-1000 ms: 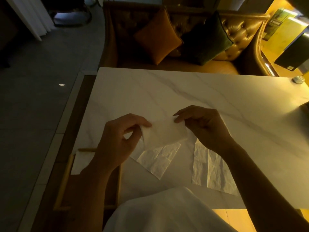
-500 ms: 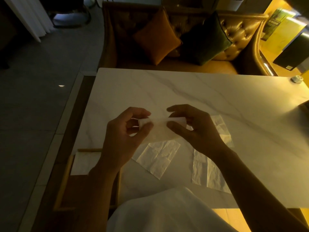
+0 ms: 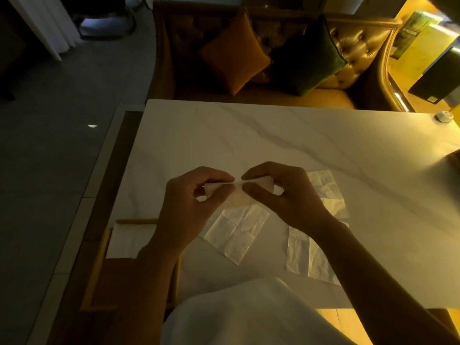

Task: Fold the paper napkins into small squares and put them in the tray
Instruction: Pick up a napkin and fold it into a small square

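Both hands hold one white paper napkin (image 3: 239,195) just above the marble table (image 3: 273,143). My left hand (image 3: 191,207) pinches its left end and my right hand (image 3: 286,195) pinches its right end, fingertips nearly meeting at the top fold. An unfolded napkin (image 3: 236,232) lies flat below the hands. Another flat napkin (image 3: 308,257) lies under my right forearm, and a third (image 3: 328,192) shows behind my right hand. The wooden tray (image 3: 98,265) sits at the table's near-left corner with a folded white napkin (image 3: 127,241) in it, partly hidden by my left forearm.
A leather sofa (image 3: 358,53) with an orange cushion (image 3: 234,58) and a dark green cushion (image 3: 306,58) stands beyond the table's far edge. A small round object (image 3: 444,117) rests at the far right of the table. White cloth (image 3: 249,312) covers my lap.
My hands have drawn closer together and folded the held napkin narrower. The napkin has risen slightly off the flat napkin below it.
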